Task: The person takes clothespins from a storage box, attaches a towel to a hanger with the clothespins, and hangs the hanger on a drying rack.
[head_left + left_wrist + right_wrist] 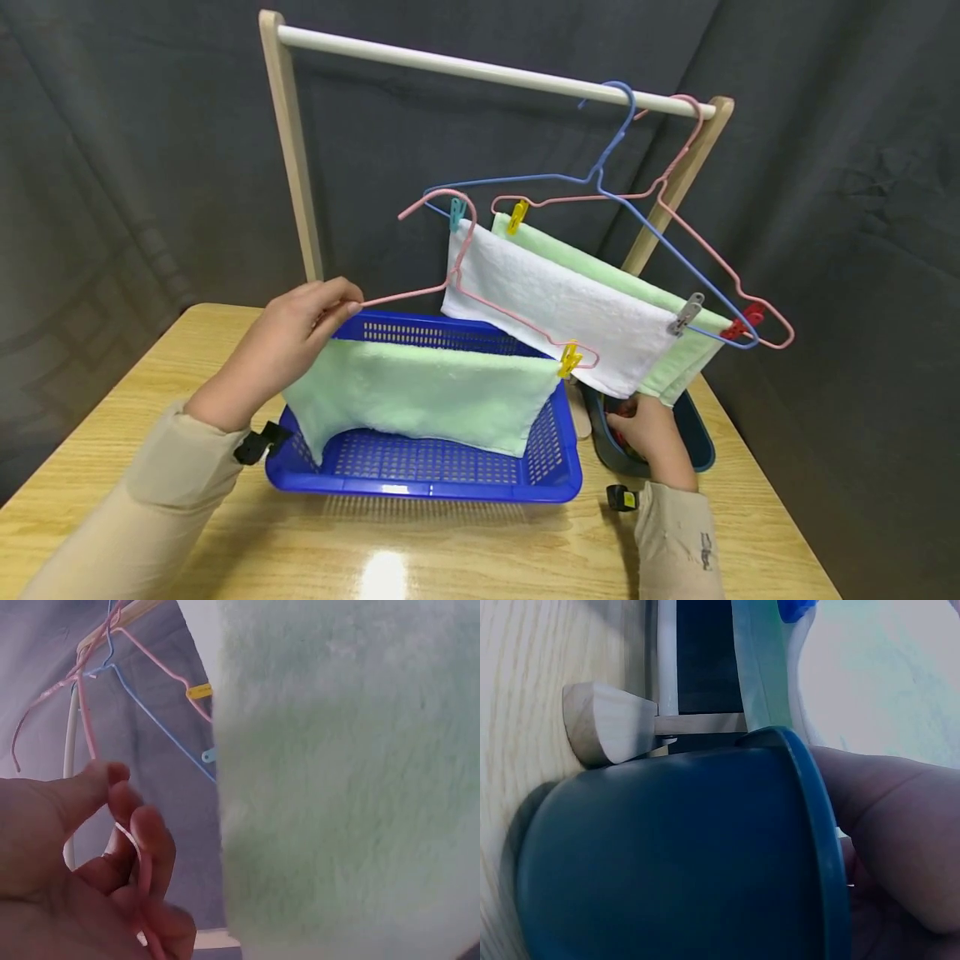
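In the head view my left hand [296,325] pinches the left end of a pink clothes hanger [498,312]. A light green towel [442,396] hangs along that hanger over the blue basket [431,490]. One yellow clothespin [570,360] clips the towel's right corner. The left wrist view shows thumb and fingers around the hanger wire [88,727], the towel [345,787] beside them. My right hand [651,429] reaches into a dark teal tub [697,433], where something red [621,414] shows. The right wrist view has the tub's wall [675,847] hiding the fingertips.
A rack with a white rail [450,65] and wooden posts stands behind the basket. From its right end hang a blue hanger [648,225] with a white towel [555,292] and a pink hanger [705,242] with a green towel [600,268], both clipped with clothespins.
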`<control>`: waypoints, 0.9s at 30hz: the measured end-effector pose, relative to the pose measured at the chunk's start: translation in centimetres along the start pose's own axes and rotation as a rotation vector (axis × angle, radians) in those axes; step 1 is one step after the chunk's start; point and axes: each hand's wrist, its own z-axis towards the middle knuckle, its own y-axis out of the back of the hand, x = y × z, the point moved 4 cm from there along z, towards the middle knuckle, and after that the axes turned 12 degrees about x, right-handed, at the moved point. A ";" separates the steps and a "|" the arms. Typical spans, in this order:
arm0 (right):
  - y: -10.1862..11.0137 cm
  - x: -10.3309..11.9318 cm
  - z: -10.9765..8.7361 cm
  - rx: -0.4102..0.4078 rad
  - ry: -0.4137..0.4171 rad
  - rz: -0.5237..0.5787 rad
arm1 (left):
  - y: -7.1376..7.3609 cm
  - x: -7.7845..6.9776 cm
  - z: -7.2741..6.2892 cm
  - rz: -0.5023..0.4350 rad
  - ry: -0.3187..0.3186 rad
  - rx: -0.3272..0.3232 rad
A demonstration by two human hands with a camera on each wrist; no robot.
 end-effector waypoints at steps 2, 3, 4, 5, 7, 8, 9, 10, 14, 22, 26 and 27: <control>0.0 0.0 -0.1 0.005 -0.002 0.001 | 0.1 0.1 0.0 -0.020 -0.003 0.023; 0.1 0.1 -0.2 0.007 -0.003 0.004 | 0.1 0.2 0.0 -0.025 -0.005 0.033; 0.1 0.1 -0.2 0.008 -0.002 0.005 | 0.2 0.3 0.0 -0.026 -0.006 0.042; 0.1 0.1 -0.3 0.009 -0.003 0.002 | 0.2 0.3 0.0 -0.023 -0.009 0.050; 0.2 0.1 -0.4 0.006 -0.002 -0.007 | 0.3 0.4 0.0 -0.015 -0.020 0.061; 0.2 0.1 -0.4 0.004 -0.002 -0.012 | 0.3 0.5 -0.1 -0.010 -0.026 0.063; 0.3 0.2 -0.5 0.001 -0.003 -0.018 | 0.3 0.5 -0.1 -0.004 -0.033 0.062; 0.4 0.2 -0.5 -0.004 -0.002 -0.026 | 0.3 0.6 -0.1 0.004 -0.035 0.057; 0.8 0.7 -0.8 -0.028 0.007 -0.037 | 0.2 0.8 -0.2 0.025 -0.018 0.032; 1.9 2.0 -1.9 -0.076 0.041 -0.048 | 0.2 1.4 -0.3 0.020 -0.019 -0.036; 2.2 2.3 -2.4 -0.078 0.031 -0.053 | 0.2 1.4 -0.3 0.024 -0.044 -0.058; 2.3 2.4 -2.6 -0.077 0.031 -0.057 | 0.2 1.4 -0.3 0.025 -0.048 -0.061</control>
